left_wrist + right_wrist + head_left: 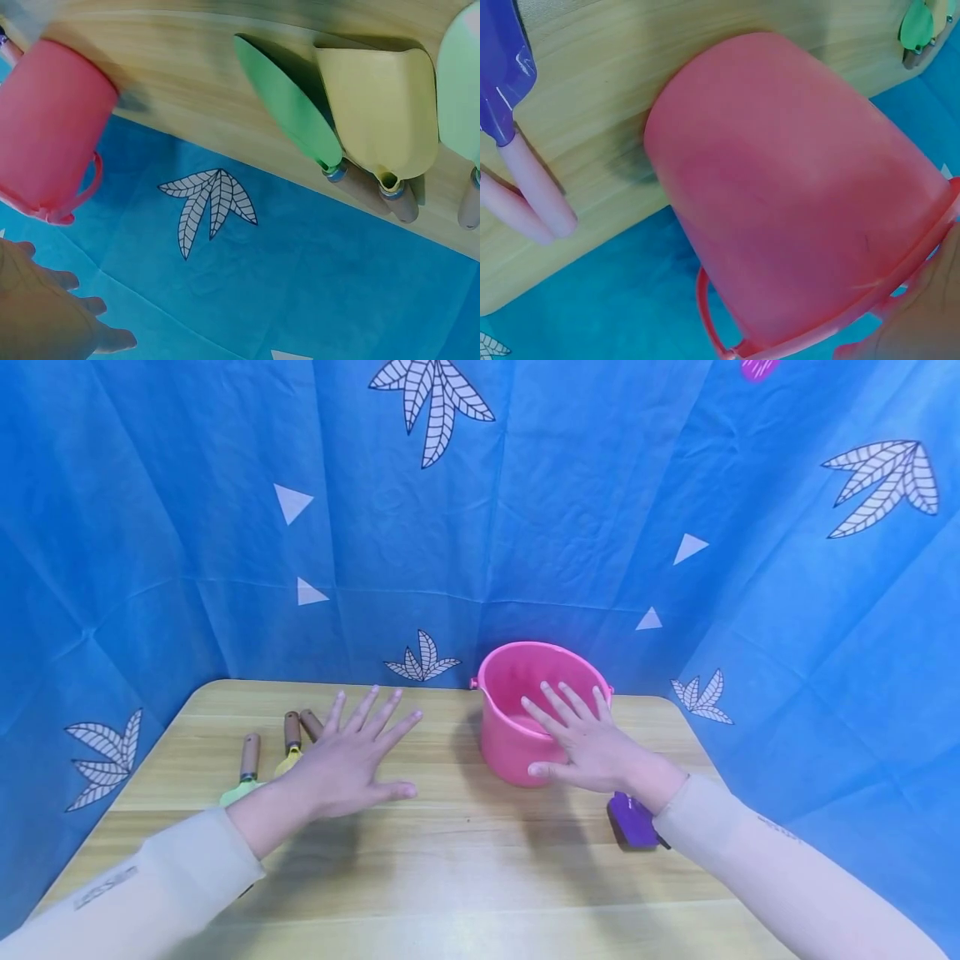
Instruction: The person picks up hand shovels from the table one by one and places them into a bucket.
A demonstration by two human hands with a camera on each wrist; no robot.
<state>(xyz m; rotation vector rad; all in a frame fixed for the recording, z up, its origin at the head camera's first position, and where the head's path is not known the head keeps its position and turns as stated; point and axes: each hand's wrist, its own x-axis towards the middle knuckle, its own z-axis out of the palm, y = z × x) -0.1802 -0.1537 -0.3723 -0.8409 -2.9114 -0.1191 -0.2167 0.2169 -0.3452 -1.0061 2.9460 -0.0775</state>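
Sleeves (161,877) extend forward, left hand (341,772) and right hand (596,749) spread, empty, apparently at readiness; gripping the pink bucket (513,752) would require closure.

Pink bucket (772,180) looks like smooth plastic with a soft sheen, and the table (450,868) has a wood-grain top that's kinda shiny. Yellow scoop (379,105) seems matt with a wooden-looking handle (403,207), purple blade (502,67) is super glossy, backdrop's (585,485) just creased cloth.

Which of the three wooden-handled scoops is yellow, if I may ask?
The middle scoop is yellow; the green scoop and pale green scoop flank it.
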